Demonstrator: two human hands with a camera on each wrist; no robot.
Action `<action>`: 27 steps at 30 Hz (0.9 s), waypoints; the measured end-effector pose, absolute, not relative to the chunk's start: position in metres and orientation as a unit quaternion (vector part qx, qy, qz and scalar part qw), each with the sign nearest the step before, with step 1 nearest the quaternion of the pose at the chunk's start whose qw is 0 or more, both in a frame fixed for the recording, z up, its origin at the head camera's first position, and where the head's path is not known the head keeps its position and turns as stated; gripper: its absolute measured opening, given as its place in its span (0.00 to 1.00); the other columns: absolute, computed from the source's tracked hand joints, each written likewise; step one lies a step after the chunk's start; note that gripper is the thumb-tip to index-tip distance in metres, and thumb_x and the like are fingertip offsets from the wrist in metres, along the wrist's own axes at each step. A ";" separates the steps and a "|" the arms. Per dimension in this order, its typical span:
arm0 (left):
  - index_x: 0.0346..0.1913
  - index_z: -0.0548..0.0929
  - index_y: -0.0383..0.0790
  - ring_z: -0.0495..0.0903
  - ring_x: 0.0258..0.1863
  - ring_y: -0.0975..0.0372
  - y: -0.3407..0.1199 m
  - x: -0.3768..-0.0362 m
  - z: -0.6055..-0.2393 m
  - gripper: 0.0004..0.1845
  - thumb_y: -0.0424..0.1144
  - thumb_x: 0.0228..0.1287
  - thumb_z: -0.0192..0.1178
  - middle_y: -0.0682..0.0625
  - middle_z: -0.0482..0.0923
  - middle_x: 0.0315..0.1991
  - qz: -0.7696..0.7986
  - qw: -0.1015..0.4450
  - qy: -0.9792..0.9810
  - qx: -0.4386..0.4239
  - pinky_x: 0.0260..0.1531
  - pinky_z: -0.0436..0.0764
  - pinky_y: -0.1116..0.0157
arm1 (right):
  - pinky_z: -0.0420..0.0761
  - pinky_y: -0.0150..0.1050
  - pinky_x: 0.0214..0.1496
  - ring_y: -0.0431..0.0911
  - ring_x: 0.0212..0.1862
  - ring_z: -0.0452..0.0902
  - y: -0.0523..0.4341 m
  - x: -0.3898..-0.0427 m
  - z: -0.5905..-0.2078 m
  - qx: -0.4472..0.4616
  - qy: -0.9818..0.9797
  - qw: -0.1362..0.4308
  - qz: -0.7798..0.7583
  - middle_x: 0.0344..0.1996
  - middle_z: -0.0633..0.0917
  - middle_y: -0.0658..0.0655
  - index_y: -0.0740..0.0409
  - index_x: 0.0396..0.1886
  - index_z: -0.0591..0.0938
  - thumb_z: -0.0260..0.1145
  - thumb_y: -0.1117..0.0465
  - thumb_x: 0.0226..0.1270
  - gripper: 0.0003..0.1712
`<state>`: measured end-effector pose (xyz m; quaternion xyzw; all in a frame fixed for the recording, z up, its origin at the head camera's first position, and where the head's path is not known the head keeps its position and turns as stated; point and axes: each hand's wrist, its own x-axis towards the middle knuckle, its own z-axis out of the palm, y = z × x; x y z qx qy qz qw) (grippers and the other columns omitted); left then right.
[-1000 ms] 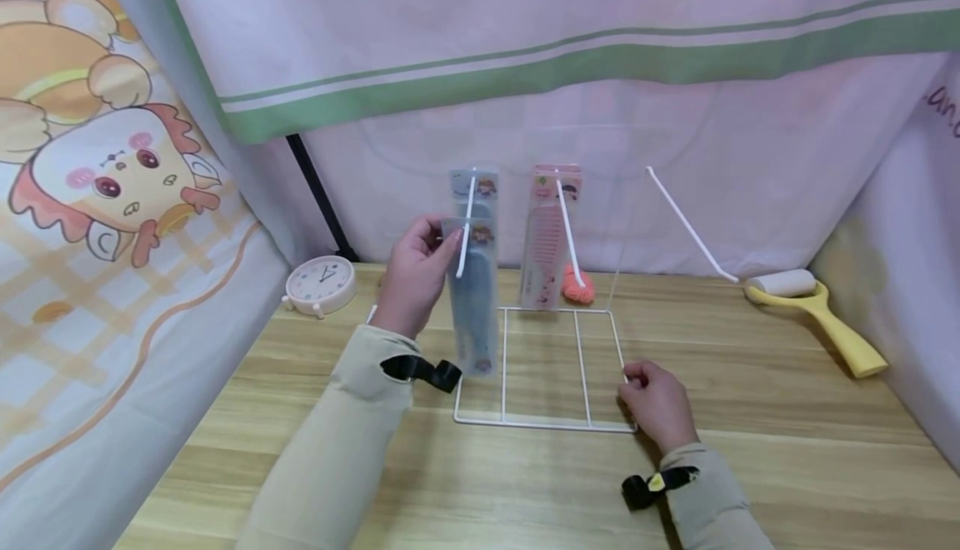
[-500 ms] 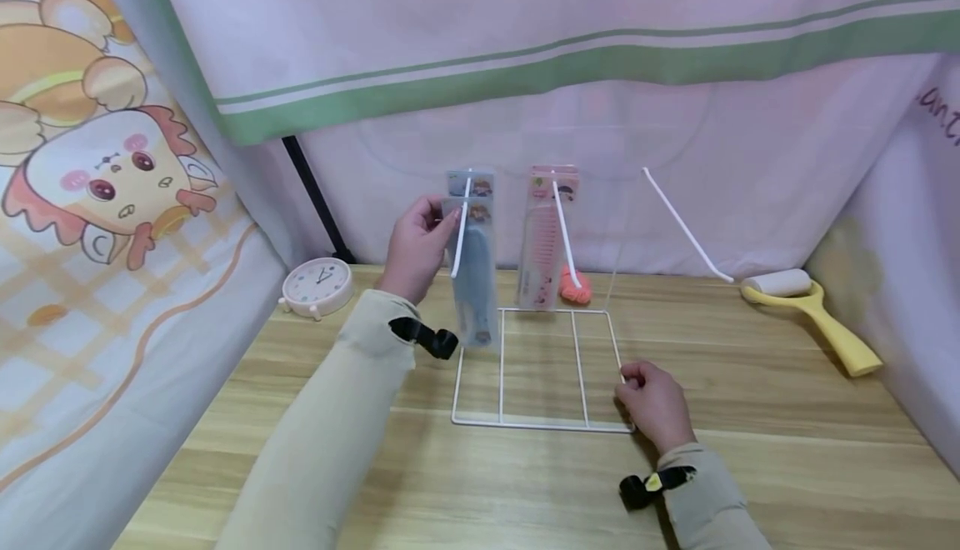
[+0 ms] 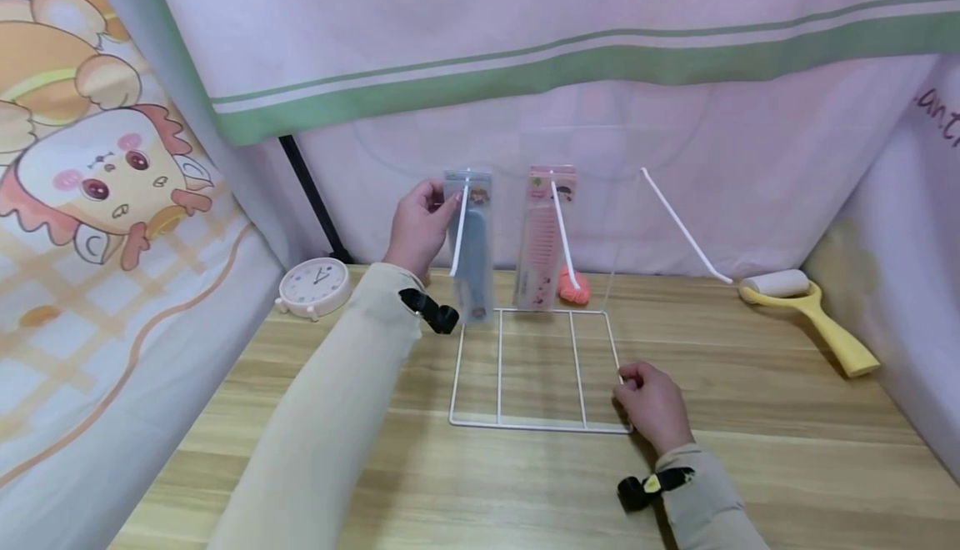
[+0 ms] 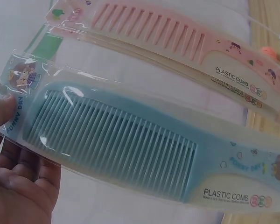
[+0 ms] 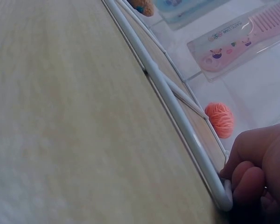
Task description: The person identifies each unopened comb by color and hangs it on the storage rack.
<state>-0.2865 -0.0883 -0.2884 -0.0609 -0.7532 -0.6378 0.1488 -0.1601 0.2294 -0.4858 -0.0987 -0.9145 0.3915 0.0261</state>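
Note:
My left hand point(image 3: 418, 227) pinches the top left edge of a blue plastic comb point(image 4: 116, 135) in a clear packet. That packet hangs on the left white hook point(image 3: 458, 237) of a wire display rack, and its header lies near the hook's back end. A packaged pink comb point(image 3: 542, 242) hangs on the middle hook point(image 3: 564, 233); the left wrist view shows a second packet behind it. The right hook point(image 3: 682, 221) carries nothing. At the rack's front right corner, my right hand point(image 3: 656, 404) grips the white wire base point(image 3: 540, 427), which lies on the wooden table.
A pink alarm clock point(image 3: 315, 287) stands at the back left. An orange yarn ball point(image 3: 573, 285) sits behind the rack. A yellow-handled lint roller point(image 3: 825, 317) lies at the right, near the cloth wall. A pink curtain point(image 3: 525, 25) hangs behind everything.
My left hand has pushed the blue comb's packet back along the left hook, bringing it up against the blue packet behind. The right hand has kept its grip on the base.

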 end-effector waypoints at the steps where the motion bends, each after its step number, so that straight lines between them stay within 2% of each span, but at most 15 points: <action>1: 0.48 0.81 0.35 0.79 0.47 0.58 -0.088 -0.287 -0.288 0.10 0.37 0.70 0.63 0.46 0.82 0.44 -0.637 0.147 -0.754 -0.059 0.52 0.79 0.62 | 0.74 0.38 0.36 0.48 0.35 0.76 0.229 -0.160 -0.486 -0.098 -0.915 0.027 0.391 0.33 0.81 0.55 0.65 0.50 0.83 0.65 0.64 0.58 0.19; 9: 0.51 0.78 0.38 0.80 0.50 0.57 -0.088 -0.287 -0.290 0.11 0.37 0.70 0.63 0.47 0.80 0.49 -0.640 0.150 -0.752 -0.048 0.55 0.79 0.62 | 0.74 0.38 0.36 0.48 0.35 0.75 0.230 -0.160 -0.486 -0.099 -0.915 0.024 0.389 0.33 0.81 0.55 0.64 0.50 0.83 0.65 0.64 0.58 0.19; 18: 0.54 0.74 0.36 0.78 0.49 0.57 -0.101 -0.273 -0.317 0.15 0.33 0.68 0.63 0.46 0.77 0.49 -0.636 0.176 -0.751 -0.038 0.55 0.78 0.63 | 0.74 0.38 0.37 0.48 0.35 0.75 0.231 -0.161 -0.487 -0.097 -0.916 0.023 0.388 0.33 0.81 0.55 0.65 0.50 0.83 0.65 0.64 0.58 0.19; 20: 0.54 0.74 0.36 0.78 0.49 0.58 -0.105 -0.268 -0.322 0.15 0.34 0.68 0.63 0.47 0.77 0.50 -0.631 0.176 -0.755 -0.034 0.52 0.79 0.64 | 0.74 0.38 0.37 0.48 0.35 0.76 0.231 -0.161 -0.487 -0.096 -0.917 0.025 0.386 0.33 0.81 0.55 0.65 0.50 0.83 0.65 0.64 0.58 0.19; 23: 0.54 0.74 0.36 0.77 0.47 0.58 -0.111 -0.258 -0.329 0.15 0.35 0.68 0.62 0.47 0.77 0.49 -0.636 0.173 -0.752 -0.030 0.38 0.82 0.67 | 0.74 0.38 0.37 0.48 0.35 0.76 0.231 -0.160 -0.487 -0.096 -0.917 0.026 0.386 0.33 0.81 0.54 0.64 0.49 0.83 0.65 0.64 0.58 0.19; 27: 0.53 0.74 0.37 0.76 0.45 0.59 -0.119 -0.244 -0.337 0.14 0.34 0.68 0.62 0.48 0.77 0.48 -0.645 0.171 -0.744 -0.027 0.36 0.80 0.68 | 0.74 0.38 0.36 0.48 0.35 0.76 0.231 -0.160 -0.485 -0.098 -0.916 0.022 0.389 0.33 0.81 0.55 0.65 0.50 0.83 0.65 0.64 0.59 0.19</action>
